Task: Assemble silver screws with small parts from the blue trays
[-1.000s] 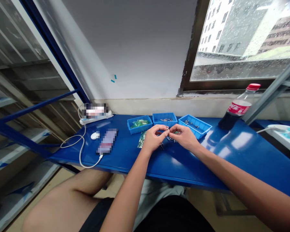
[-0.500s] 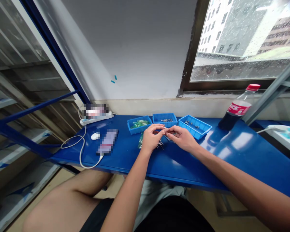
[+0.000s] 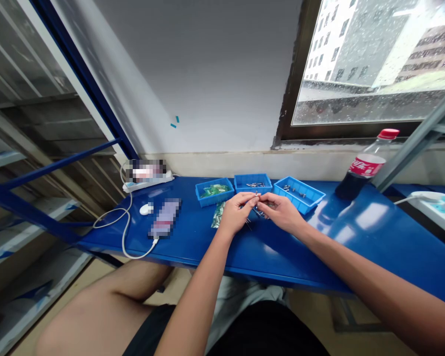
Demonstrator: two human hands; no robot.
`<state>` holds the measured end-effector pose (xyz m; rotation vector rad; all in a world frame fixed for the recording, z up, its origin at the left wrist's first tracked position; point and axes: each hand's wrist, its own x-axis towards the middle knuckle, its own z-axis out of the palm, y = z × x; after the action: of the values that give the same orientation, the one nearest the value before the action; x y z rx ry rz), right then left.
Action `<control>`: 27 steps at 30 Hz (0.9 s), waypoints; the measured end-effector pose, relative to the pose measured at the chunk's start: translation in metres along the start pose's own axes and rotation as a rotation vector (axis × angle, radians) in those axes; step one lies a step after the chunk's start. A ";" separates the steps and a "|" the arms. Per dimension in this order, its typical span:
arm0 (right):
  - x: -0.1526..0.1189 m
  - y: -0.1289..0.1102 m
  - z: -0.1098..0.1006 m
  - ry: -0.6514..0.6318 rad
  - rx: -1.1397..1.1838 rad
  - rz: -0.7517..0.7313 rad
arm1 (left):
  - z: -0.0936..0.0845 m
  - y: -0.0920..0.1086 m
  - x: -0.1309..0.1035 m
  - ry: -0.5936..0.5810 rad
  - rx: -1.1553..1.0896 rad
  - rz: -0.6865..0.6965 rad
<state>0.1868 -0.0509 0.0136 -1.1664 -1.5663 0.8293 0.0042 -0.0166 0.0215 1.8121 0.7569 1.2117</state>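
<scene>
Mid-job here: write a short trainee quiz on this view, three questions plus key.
1. Multiple choice: the left hand and right hand meet nearest to: a) the window, b) the middle tray, c) the wall?
2. True or false: the bottle has a red cap.
3. Count: how many blue trays stand on the table?
Key: 1 b; 2 true; 3 three.

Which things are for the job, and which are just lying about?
Probably for the job: small piece between left hand and right hand, metal pieces, three blue trays, green packet.

Probably just lying about: cola bottle, white cable, round white thing.
</scene>
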 end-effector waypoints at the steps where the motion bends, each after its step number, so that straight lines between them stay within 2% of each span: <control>1: 0.000 0.000 0.000 -0.002 -0.002 -0.001 | 0.000 0.000 0.000 -0.002 -0.006 -0.005; 9: 0.000 -0.002 -0.002 -0.022 -0.006 0.000 | 0.000 -0.001 0.000 -0.018 -0.002 -0.021; 19: 0.000 -0.001 -0.001 0.005 0.011 0.019 | 0.000 0.001 -0.002 0.025 0.163 0.057; 23: 0.002 0.000 -0.004 0.129 0.090 0.042 | -0.001 -0.004 -0.003 0.057 0.364 0.110; 27: 0.007 0.007 -0.012 0.242 0.164 0.023 | -0.002 -0.015 -0.003 0.005 0.560 0.162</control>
<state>0.1995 -0.0423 0.0132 -1.1224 -1.2660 0.7839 0.0010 -0.0115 0.0073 2.3620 1.0437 1.1806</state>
